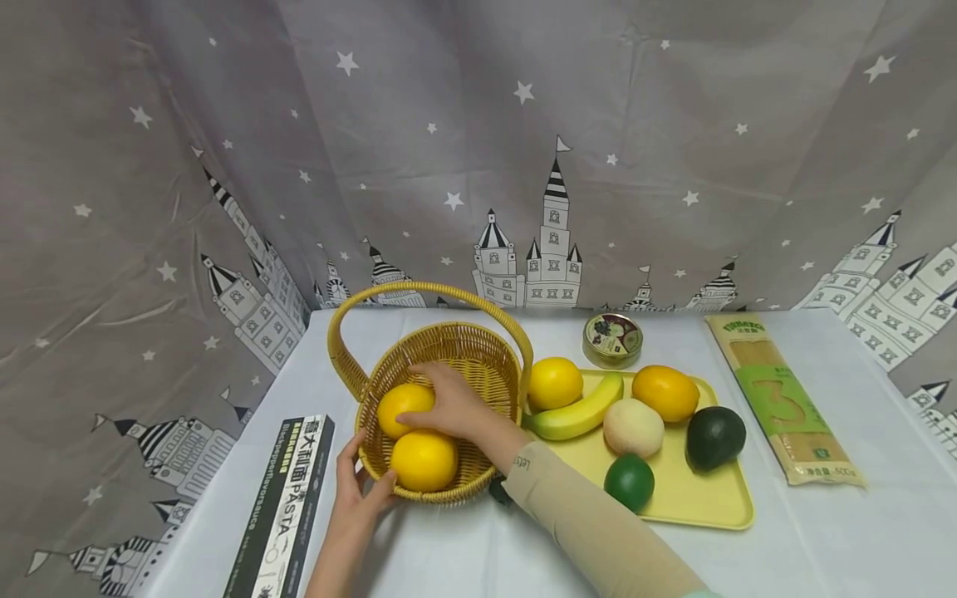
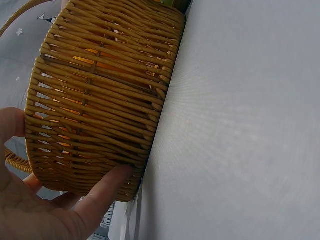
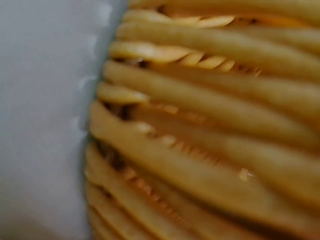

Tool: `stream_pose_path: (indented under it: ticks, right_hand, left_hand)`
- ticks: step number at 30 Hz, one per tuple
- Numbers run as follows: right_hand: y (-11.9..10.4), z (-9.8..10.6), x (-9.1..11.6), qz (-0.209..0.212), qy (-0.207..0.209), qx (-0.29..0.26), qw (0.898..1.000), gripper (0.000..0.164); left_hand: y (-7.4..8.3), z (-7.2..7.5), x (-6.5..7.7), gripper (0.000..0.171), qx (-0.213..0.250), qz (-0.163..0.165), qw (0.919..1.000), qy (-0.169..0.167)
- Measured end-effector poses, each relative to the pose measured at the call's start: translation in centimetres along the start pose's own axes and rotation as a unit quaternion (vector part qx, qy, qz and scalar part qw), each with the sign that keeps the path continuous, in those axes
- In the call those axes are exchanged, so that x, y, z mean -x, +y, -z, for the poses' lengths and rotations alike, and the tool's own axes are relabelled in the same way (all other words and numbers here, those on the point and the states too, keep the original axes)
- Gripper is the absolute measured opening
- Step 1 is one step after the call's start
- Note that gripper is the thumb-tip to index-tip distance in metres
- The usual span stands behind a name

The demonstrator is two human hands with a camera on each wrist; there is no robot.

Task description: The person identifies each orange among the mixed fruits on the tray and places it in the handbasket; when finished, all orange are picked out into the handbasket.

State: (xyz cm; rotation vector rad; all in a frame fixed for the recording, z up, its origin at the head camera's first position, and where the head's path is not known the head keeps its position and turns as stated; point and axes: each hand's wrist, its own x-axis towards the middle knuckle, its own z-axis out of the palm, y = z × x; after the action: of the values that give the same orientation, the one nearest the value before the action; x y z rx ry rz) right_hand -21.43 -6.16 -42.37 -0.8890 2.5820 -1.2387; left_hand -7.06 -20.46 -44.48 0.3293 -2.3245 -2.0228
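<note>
A woven wicker basket (image 1: 456, 492) with a tall arched handle stands on the white table, tilted in the head view so its inside shows. Two yellow lemons (image 1: 424, 462) lie in its left half. My right hand (image 1: 449, 407) reaches in over the right rim, its thumb and fingers round the rear lemon (image 1: 396, 407). At the front left my left hand (image 1: 362, 490) grips the basket, one digit at the rim and another low on the woven wall (image 2: 100, 115). Basket weave fills the right wrist view, where no hand shows.
Right of the basket, a yellow tray (image 1: 728, 519) bears a banana (image 1: 579, 415), a lemon (image 1: 556, 383), a peach (image 1: 633, 428), an avocado (image 1: 715, 438) and other fruit. A tin (image 1: 612, 340) stands behind it, noodles (image 1: 785, 399) lie right, a pasta box (image 1: 280, 507) left.
</note>
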Motion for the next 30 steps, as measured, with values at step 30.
stream_pose_path:
  ticks: [30]
  right_hand:
    - [-0.4, 14.0, 12.3, 0.311, 0.28, -0.052, 0.907, 0.06]
  left_hand:
    - [-0.2, 0.2, 0.0, 0.076, 0.008, 0.003, 1.0, -0.002]
